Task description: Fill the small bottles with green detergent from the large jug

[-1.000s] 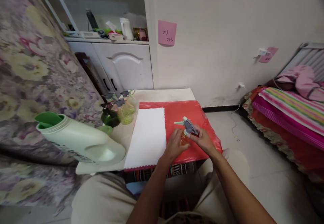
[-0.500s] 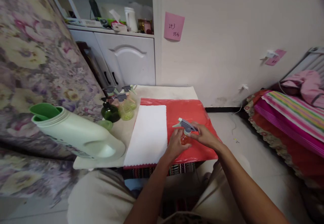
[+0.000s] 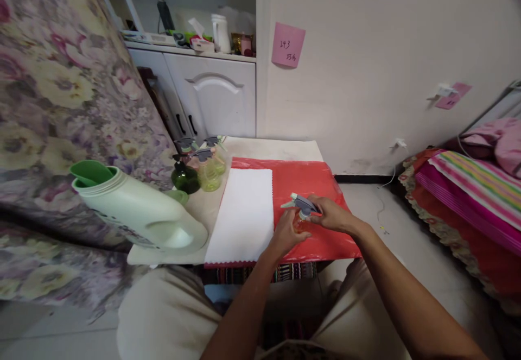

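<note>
Red sheet below grip. Left hand wrapped round orange spray bottle, body mostly hidden; right hand closed on gray spray head, far fingertips hidden. Left of grip: white sheet; farther, clustered bottles, rear ones overlapped.

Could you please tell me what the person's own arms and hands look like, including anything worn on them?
The left hand and right hand are bare, with no gloves. The slim left forearm and right forearm show no sleeves, watch or bracelet. Any rings are too small to tell. Below, loose beige cloth trousers are worn.
</note>
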Demonstrator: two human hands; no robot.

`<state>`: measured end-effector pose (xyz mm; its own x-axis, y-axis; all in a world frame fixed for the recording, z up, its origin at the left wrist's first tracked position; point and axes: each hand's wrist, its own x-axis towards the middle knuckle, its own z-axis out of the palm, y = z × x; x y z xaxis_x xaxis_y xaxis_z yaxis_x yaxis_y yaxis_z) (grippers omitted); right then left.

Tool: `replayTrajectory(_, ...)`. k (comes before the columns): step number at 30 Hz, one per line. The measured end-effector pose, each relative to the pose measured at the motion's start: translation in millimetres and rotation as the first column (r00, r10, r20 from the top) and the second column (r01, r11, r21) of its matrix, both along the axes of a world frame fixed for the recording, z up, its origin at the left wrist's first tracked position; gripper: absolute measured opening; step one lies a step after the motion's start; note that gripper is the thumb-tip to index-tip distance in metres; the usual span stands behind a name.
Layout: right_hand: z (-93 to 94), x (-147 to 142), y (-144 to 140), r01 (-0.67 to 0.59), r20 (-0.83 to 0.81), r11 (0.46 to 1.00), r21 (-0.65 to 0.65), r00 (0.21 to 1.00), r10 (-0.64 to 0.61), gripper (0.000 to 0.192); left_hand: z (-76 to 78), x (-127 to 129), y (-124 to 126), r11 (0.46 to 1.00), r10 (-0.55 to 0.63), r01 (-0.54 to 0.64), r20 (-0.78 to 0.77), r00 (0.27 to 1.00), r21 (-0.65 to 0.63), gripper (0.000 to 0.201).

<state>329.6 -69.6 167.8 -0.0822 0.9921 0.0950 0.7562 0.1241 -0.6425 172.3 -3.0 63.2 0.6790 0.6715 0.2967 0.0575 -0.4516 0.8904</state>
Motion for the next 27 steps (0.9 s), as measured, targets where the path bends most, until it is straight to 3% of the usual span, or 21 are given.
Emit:
replayTrajectory(5, 4.7, -1, 1, -0.022, 0.096, 1.0, 0.001, 0.995, 0.022, 0.011, 2.9, 0, -1, 1.0, -0.02, 0.02, 0.02, 1.0, 0.003, 0.07)
replayTrajectory(15, 8.9, 4, 11, 0.0, 0.285, 1.0, -0.017, 0.958, 0.004, 0.012, 5.2, 5, -6, 0.998, 0.048, -0.046, -0.054, 0.997, 0.045, 0.058)
replayTrajectory(23, 16.8, 0, 9, -0.058, 0.303, 0.997, -0.059, 0.95, 0.073, 0.013, 9.2, 5, -8, 0.997, 0.043, -0.039, -0.057, 0.997, 0.068, 0.072)
replayTrajectory(27, 15.8, 0, 10, -0.043, 0.311, 0.997, -0.062, 0.948, 0.06, 0.013, 10.5, 7, -10, 0.996, 0.06, -0.055, -0.064, 0.996, 0.071, 0.068)
